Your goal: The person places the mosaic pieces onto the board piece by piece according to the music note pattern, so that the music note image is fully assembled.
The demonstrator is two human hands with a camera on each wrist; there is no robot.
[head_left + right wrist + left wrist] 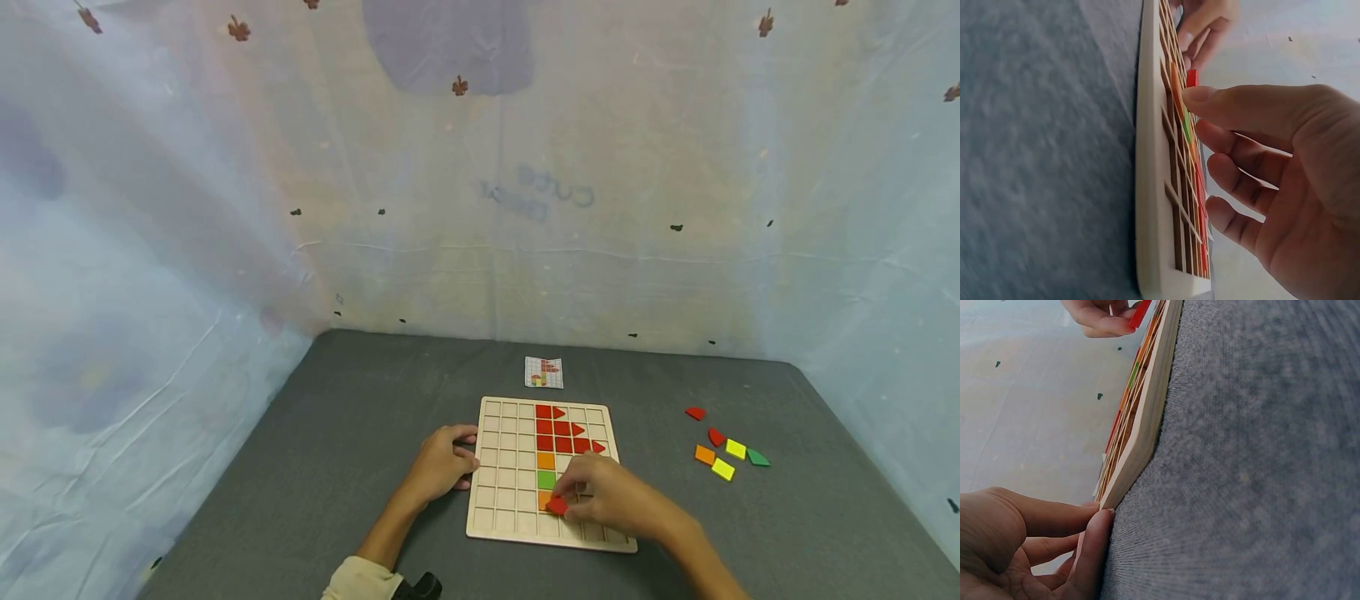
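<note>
A wooden grid board [506, 498] lies flat on the grey cloth. Red squares and triangles [564, 427] fill three of its rows, with orange and green squares [546, 480] in the column beneath. My left hand [441, 458] pinches the board's left edge; the left wrist view shows thumb and finger at the board's side [1141, 440]. Over the column's lower end, my right hand [611, 493] pinches a red piece [557, 506] with a pointed side. That piece partly covers an orange square. In the right wrist view, the red piece [1192, 77] stands above the board's surface by the thumb.
Behind the board lies a small printed card [543, 373] with a coloured grid picture. Loose red pieces [717, 437], yellow squares [723, 469], an orange square [705, 454] and a green piece [758, 457] lie to the right. A pale patterned curtain [495, 275] hangs behind.
</note>
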